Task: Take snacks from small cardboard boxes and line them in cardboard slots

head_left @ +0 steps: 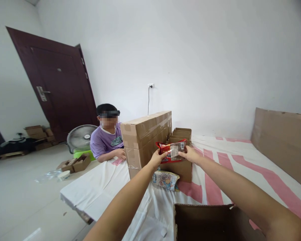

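Between my two hands is a red snack packet with a clear window and a barcode at its upper right. My left hand grips its left end, thumb on the front. On the right end, my right hand pinches it the same way. The packet is held up in front of an open cardboard box with dividers, hiding part of it. A pale, colourfully printed pouch lies on the cloth just below.
Stacked sealed cartons form a wall left of the divided box. An open carton stands at the near edge. A cardboard panel rises at right. Across the table, a person in a purple shirt leans on the edge, near a fan.
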Demonstrator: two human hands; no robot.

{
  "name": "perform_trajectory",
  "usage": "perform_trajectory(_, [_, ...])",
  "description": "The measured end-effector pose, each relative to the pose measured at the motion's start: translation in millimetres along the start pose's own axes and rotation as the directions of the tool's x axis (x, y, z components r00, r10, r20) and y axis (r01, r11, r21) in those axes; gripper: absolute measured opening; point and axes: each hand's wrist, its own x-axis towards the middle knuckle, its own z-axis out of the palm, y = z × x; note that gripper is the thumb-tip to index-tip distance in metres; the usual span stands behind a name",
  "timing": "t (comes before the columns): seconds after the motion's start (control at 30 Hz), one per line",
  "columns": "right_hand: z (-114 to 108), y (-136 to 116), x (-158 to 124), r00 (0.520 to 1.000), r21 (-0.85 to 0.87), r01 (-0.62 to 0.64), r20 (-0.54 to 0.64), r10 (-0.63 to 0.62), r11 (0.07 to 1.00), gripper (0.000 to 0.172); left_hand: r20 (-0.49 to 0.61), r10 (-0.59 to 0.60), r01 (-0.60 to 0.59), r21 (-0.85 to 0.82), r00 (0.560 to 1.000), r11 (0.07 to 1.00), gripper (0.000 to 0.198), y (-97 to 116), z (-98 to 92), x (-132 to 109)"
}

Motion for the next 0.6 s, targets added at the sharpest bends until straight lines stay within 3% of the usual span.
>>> perform_trajectory(0.17, [-13,-18,-24,0.995,0.209,0.033,0.09,-0.053,0.977,0.057,0.068,0.06,-0.06,0.002,0.996,0.998,0.065,8,15.6,-19])
perform_trajectory(0.3, [-32,-37,-56,0.991,0.423,-0.059,0.134,0.002,0.904,0.055,0.136,0.108,-0.112,0.025,0.985,0.993,0.062,20,37.0,-37])
perform_trajectory(0.47, [-69,-45,-101,0.995,0.493,-0.099,0.047,0.088,0.864,0.055,0.231,0.115,-0.13,0.052,0.966,0.99,0.071,32,48.4,-64])
perform_trajectory(0.6, [-116,-32,-158,0.984,0.565,0.018,-0.158,0.086,0.825,0.062,0.217,0.051,-0.082,0.137,0.975,0.987,0.064,23,25.4,-95])
